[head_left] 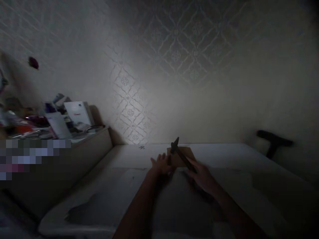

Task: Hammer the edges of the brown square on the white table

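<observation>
The room is dim. My left hand point(161, 164) lies with fingers spread against the near left edge of a small brown cardboard piece point(185, 153) on a pale table point(224, 156). Fingers of my right hand point(203, 177) are closed round a dark, pointed tool point(179, 153), maybe a knife or a pen. The tool slants up and to the left over the cardboard, its tip just past the far edge. A grey sheet point(119, 202) covers the table under my forearms.
A lower shelf or cabinet point(82, 152) on the left carries cluttered boxes, papers and a white booklet point(78, 113). Patterned wallpaper point(174, 56) rises behind the table. A dark chair armrest point(274, 141) sticks out at the right.
</observation>
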{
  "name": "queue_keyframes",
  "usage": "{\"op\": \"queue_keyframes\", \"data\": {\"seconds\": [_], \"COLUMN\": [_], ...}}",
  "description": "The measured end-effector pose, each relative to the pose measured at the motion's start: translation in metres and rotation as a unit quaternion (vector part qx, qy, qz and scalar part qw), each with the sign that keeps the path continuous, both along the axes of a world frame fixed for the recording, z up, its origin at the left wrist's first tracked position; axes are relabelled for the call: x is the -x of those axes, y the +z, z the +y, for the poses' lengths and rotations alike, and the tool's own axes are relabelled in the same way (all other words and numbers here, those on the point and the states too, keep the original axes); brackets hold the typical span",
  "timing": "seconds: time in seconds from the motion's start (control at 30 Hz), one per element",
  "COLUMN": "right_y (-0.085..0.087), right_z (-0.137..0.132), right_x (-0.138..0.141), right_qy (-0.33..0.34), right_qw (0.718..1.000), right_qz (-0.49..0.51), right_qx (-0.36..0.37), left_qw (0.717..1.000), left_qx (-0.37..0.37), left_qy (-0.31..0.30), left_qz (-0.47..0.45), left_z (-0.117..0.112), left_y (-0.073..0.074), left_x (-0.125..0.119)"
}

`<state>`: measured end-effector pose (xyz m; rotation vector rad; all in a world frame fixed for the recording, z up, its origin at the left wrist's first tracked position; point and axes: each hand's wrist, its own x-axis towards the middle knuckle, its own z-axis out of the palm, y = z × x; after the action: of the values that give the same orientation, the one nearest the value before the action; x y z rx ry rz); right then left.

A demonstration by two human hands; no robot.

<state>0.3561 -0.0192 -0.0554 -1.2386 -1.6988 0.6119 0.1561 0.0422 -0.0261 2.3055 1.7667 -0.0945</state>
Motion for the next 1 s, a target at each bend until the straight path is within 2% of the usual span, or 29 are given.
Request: {"op": "queue_keyframes", "data": {"seconds": [0.43, 0.67, 1.0], "right_y": [0.0024, 0.0049, 0.0081], "right_z": [-0.0010, -0.0019, -0.0046], "right_x": [0.0002, 0.0005, 0.0025], "right_qy": [-0.016, 0.001, 0.009], "right_qw": [1.000, 0.999, 1.000], "right_qz": [0.013, 0.007, 0.016], "right_qx": [-0.003, 0.031, 0.016], "left_qw": [1.000, 1.000, 1.000], "left_qx": [-0.003, -0.006, -0.008], "left_qy": [0.000, 0.000, 0.001], "left_qz": [0.007, 0.003, -0.010], "left_z": [-0.0015, 0.0000, -0.0010], "left_y": [0.0020, 0.0001, 0.0007], "left_x": [0.0001, -0.0003, 0.0002]}}
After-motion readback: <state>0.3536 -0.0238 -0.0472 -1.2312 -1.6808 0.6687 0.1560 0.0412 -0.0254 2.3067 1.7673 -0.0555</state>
